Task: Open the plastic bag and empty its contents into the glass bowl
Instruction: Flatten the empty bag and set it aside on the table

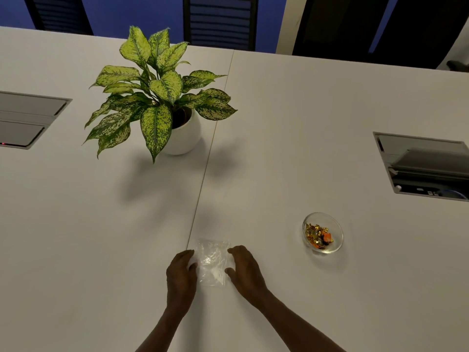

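Observation:
A clear plastic bag point(212, 260) lies flat on the white table near the front edge and looks empty. My left hand point(181, 274) rests at its left side, fingers loosely curled and touching the bag's edge. My right hand point(245, 269) sits at its right side, fingers spread on the table against the bag. Neither hand grips it. To the right, a small glass bowl point(336, 243) holds several gold and orange wrapped candies point(318, 236).
A potted plant point(162, 97) in a white pot stands at the back centre-left. Recessed cable boxes sit in the table at the left point(28, 119) and right point(423, 166). A seam point(208, 161) runs down the tabletop. Dark chairs stand beyond the far edge.

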### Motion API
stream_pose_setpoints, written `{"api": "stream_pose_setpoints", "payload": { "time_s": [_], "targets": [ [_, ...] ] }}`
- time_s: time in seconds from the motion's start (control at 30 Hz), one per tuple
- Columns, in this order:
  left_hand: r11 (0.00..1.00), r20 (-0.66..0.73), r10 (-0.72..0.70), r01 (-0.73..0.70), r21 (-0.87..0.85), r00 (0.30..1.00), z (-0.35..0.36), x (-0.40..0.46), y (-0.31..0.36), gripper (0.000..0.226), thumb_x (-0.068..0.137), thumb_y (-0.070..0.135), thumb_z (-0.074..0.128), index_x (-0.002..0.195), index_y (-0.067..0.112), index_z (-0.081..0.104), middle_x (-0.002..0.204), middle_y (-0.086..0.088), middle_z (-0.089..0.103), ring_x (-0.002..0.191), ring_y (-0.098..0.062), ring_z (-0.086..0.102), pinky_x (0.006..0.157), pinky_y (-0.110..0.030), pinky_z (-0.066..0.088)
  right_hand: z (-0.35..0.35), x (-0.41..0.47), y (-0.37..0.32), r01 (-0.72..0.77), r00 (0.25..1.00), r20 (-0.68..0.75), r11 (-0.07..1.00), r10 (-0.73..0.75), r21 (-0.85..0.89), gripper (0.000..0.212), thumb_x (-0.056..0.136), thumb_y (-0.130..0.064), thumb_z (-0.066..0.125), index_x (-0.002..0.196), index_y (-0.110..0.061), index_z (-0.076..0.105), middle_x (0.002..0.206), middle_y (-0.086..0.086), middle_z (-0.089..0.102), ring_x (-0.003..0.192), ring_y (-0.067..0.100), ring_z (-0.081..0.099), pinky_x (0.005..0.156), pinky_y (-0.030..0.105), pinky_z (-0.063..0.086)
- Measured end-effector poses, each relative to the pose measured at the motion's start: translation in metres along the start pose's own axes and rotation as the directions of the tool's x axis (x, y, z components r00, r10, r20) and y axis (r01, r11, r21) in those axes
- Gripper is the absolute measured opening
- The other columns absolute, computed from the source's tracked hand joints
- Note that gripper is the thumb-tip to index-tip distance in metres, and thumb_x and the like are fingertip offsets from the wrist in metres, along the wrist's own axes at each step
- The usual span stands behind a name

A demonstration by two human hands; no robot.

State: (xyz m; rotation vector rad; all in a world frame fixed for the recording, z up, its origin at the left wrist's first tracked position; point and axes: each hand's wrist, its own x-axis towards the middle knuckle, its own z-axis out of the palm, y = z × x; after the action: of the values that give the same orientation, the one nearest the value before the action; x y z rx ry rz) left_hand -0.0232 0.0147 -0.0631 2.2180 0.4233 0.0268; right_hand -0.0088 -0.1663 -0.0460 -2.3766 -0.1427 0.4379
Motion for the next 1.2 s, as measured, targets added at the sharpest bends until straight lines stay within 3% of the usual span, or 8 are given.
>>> {"api": "stream_pose_setpoints", "payload": {
  "time_s": [0.17,0.33,0.43,0.53,0.7,1.0,1.1,1.2],
  "targets": [
    [0.903,0.245,0.299,-0.356,0.239,0.922,0.004,0.004,-0.012,0.049,0.084,-0.013,0.061,0.131,-0.003,0.054,0.139,-0.017,0.053,0.13,-0.028,0.048,0.108,0.001,0.015,0.013,0.003,0.001,0.082,0.994,0.088,0.98,-0.067,-0.181,0.073,0.09,-0.021,0.062,0.15,-0.011,0.021,0.162,0.005,0.01,0.148,0.019,0.015,0.12,0.033,0.024],
    [0.834,0.354,0.335,-0.449,0.32,0.873,0.009,0.007,-0.022,0.052,0.068,-0.018,0.076,0.118,-0.011,0.062,0.123,-0.027,0.064,0.111,-0.045,0.062,0.089,-0.039,0.054,0.028,0.011,0.005,0.082,0.985,0.169,0.947,-0.03,-0.311,0.083,0.087,-0.022,0.067,0.15,-0.008,0.016,0.163,0.009,0.007,0.15,0.026,0.007,0.122,0.04,0.018],
    [0.819,0.35,0.357,-0.47,0.327,0.866,0.009,0.009,-0.028,0.054,0.058,-0.017,0.083,0.11,-0.012,0.066,0.115,-0.027,0.068,0.102,-0.043,0.067,0.091,-0.022,0.049,0.032,0.016,0.006,0.094,0.983,0.181,0.935,-0.032,-0.342,0.085,0.085,-0.022,0.068,0.15,-0.008,0.016,0.163,0.01,0.006,0.15,0.027,0.008,0.121,0.042,0.019],
    [0.805,0.369,0.359,-0.485,0.342,0.857,0.009,0.011,-0.031,0.06,0.052,-0.018,0.085,0.109,-0.012,0.067,0.113,-0.028,0.068,0.1,-0.044,0.068,0.079,-0.036,0.057,0.033,0.017,0.006,0.103,0.982,0.182,0.93,-0.039,-0.352,0.084,0.085,-0.024,0.069,0.149,-0.007,0.017,0.163,0.011,0.006,0.15,0.029,0.008,0.121,0.043,0.021],
    [0.815,0.416,0.311,-0.465,0.346,0.855,0.01,0.011,-0.033,0.061,0.053,-0.023,0.081,0.111,-0.013,0.065,0.117,-0.03,0.066,0.107,-0.044,0.064,0.102,0.0,0.019,0.035,0.012,0.007,0.113,0.984,0.172,0.928,-0.054,-0.356,0.079,0.088,-0.025,0.065,0.149,-0.007,0.018,0.163,0.011,0.006,0.15,0.029,0.007,0.122,0.043,0.019],
    [0.822,0.399,0.358,-0.488,0.295,0.844,0.014,0.01,-0.04,0.032,0.08,-0.016,0.061,0.112,-0.013,0.064,0.125,-0.028,0.059,0.117,-0.026,0.05,0.102,0.005,0.007,0.034,0.013,0.009,0.126,0.985,0.159,0.926,-0.073,-0.356,0.079,0.086,-0.025,0.067,0.148,-0.007,0.022,0.162,0.011,0.009,0.149,0.028,0.009,0.121,0.042,0.02],
    [0.841,0.353,0.402,-0.493,0.223,0.845,0.011,0.009,-0.041,0.037,0.075,-0.017,0.068,0.112,-0.014,0.063,0.124,-0.03,0.059,0.134,-0.001,0.034,0.105,0.002,0.008,0.03,0.012,0.009,0.121,0.986,0.148,0.938,-0.076,-0.324,0.074,0.088,-0.023,0.065,0.148,-0.008,0.024,0.162,0.011,0.01,0.149,0.027,0.01,0.121,0.04,0.019],
    [0.85,0.302,0.422,-0.489,0.197,0.855,0.006,0.004,-0.036,0.049,0.1,0.023,0.033,0.116,-0.014,0.061,0.131,-0.022,0.047,0.139,0.014,0.017,0.107,0.001,0.008,0.025,0.007,0.009,0.121,0.989,0.114,0.959,-0.094,-0.258,0.067,0.091,-0.018,0.06,0.148,-0.009,0.026,0.162,0.009,0.009,0.149,0.026,0.01,0.121,0.038,0.018]
  ]
}}
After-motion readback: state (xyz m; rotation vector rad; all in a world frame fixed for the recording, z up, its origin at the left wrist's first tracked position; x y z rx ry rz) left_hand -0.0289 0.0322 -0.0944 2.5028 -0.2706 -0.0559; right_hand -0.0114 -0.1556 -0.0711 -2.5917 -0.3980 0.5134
